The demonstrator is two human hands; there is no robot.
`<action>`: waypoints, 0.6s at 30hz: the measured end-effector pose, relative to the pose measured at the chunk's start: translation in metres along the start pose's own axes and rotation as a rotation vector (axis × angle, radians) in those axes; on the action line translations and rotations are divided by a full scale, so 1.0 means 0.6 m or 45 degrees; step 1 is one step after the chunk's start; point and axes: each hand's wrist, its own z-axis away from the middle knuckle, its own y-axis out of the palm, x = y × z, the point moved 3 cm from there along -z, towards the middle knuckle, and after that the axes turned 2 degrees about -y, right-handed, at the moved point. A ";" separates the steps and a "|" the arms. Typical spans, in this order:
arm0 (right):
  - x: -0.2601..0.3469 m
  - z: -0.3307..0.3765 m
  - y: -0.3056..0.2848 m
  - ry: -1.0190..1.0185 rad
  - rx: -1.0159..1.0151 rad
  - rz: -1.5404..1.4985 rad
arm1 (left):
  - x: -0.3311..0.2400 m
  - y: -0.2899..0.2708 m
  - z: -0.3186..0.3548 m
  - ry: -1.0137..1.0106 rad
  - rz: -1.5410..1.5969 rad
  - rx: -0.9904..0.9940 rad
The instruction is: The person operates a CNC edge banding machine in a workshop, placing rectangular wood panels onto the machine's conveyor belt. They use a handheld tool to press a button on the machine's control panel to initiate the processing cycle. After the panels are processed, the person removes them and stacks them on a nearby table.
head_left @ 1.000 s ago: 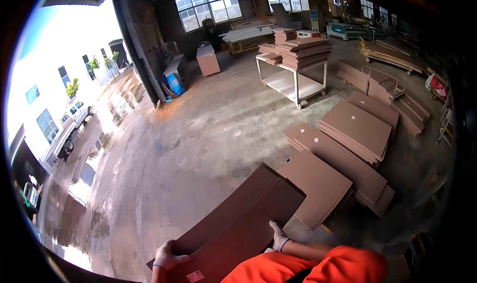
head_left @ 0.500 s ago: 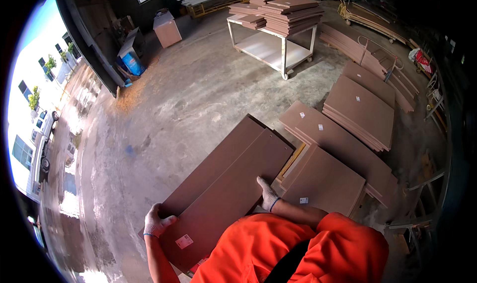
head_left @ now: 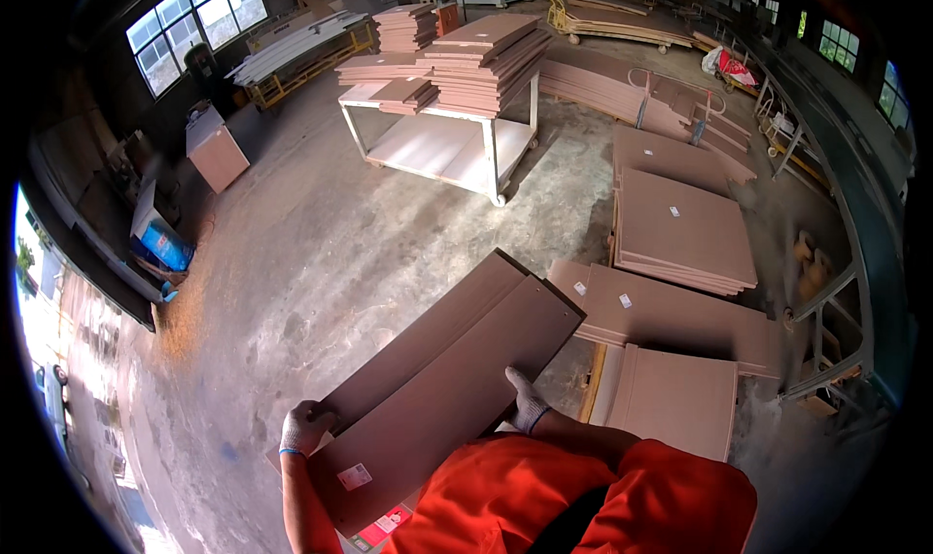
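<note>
In front of my body I carry long brown boards (head_left: 442, 389), at least two, one overlapping the other and slanting up to the right. A white label sticker (head_left: 355, 476) is on the near end of the top one. My left hand (head_left: 306, 428), in a pale knit glove with a blue cuff, grips the left edge of the boards, thumb over the top. Across from it, my right hand (head_left: 528, 403), gloved too, clasps the near long edge with its thumb on the upper face; its other fingers are hidden underneath. Part of a red printed item (head_left: 384, 525) shows below the boards.
Ahead, a white wheeled cart (head_left: 491, 155) bears stacks of brown boards (head_left: 486, 63). To my right, low board stacks (head_left: 680, 224) line the concrete floor (head_left: 292, 292). A green metal frame (head_left: 855, 253) runs along the far right; a blue drum (head_left: 167, 247) stands at left.
My view has turned to the right, so the cart and doorway sit farther left in it. Both hands still hold the boards in nearly the same grip.
</note>
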 end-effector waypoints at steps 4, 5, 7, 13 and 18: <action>0.116 -0.203 0.107 -0.182 -0.118 0.026 | -0.097 0.006 -0.289 0.098 0.058 0.071; 0.148 -0.231 0.158 -0.235 -0.141 0.041 | -0.119 0.002 -0.353 0.094 0.125 0.088; 0.243 -0.293 0.286 -0.316 -0.122 0.133 | -0.189 -0.016 -0.482 0.168 0.192 0.070; 0.509 -0.494 0.552 -0.591 -0.035 0.288 | -0.394 -0.066 -0.805 0.249 0.347 0.005; 0.721 -0.623 0.784 -0.814 0.015 0.224 | -0.574 -0.122 -1.072 0.324 0.387 0.022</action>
